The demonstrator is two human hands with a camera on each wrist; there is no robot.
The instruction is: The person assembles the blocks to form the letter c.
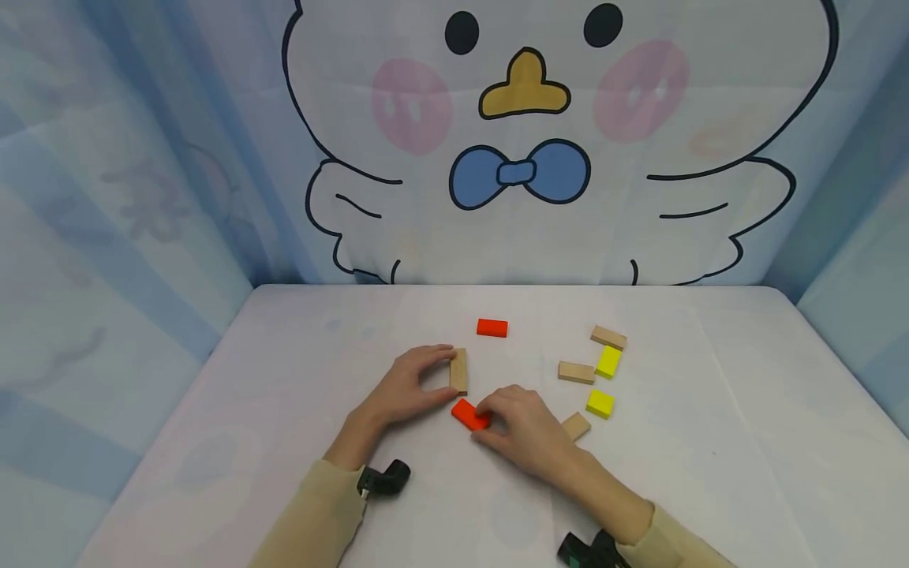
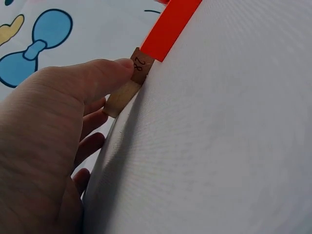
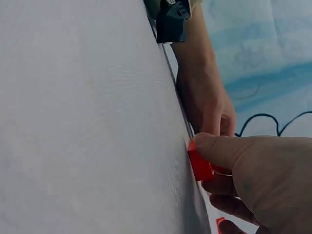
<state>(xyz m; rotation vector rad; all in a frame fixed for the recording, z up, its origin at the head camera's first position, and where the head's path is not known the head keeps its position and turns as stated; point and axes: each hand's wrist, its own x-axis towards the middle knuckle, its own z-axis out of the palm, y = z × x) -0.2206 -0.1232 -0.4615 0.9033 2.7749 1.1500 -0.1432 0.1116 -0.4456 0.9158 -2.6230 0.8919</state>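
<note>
Now L hand [image 1: 408, 386] pinches plain wood block [image 1: 458, 371] (flat oblong), R hand [image 1: 529, 430] grips glossy red block [image 1: 469, 414].

Table's [image 1: 284, 442] left bare; blocks [image 1: 600, 371] right.

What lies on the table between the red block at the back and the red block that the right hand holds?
The head view shows one wooden block there, held by the left hand.
</note>
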